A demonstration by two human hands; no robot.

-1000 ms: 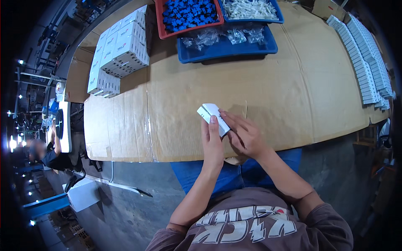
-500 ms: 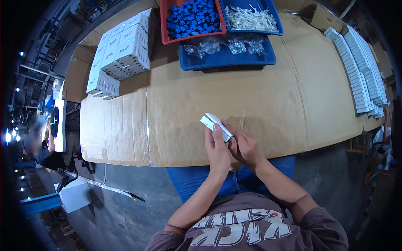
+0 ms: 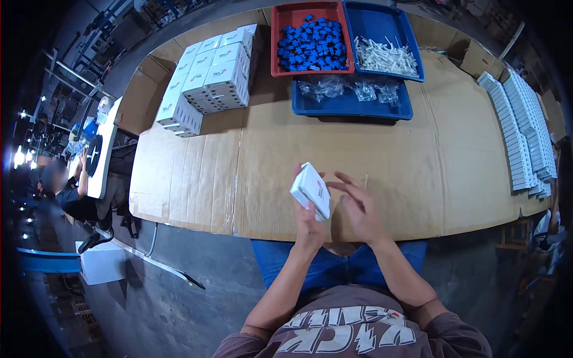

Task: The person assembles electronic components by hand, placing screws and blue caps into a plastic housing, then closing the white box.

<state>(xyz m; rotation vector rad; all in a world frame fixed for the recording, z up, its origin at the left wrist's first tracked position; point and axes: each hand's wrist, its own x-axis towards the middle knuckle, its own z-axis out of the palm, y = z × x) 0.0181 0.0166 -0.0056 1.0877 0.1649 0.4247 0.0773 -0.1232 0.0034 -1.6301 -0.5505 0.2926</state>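
A small white box (image 3: 311, 192) with a printed face sits tilted above the near middle of the cardboard-covered table. My left hand (image 3: 308, 225) grips it by its lower end and side, with the thumb in front. Just to the right is my right hand (image 3: 361, 210), its fingers apart and nothing held in it. Its fingertips come close to the box's right edge; whether they touch it I cannot tell.
White boxes (image 3: 206, 74) stand stacked at the back left, and rows of white boxes (image 3: 513, 128) at the right. At the back are a red tray (image 3: 276, 56) of blue pieces, a blue tray (image 3: 382, 27) of white pieces and a blue tray (image 3: 352, 111) of clear bags. A person (image 3: 74, 200) sits far left.
The box has turned so its printed face shows. My right hand has let go and opened to the right, while my left hand keeps its hold. The view has shifted, too.
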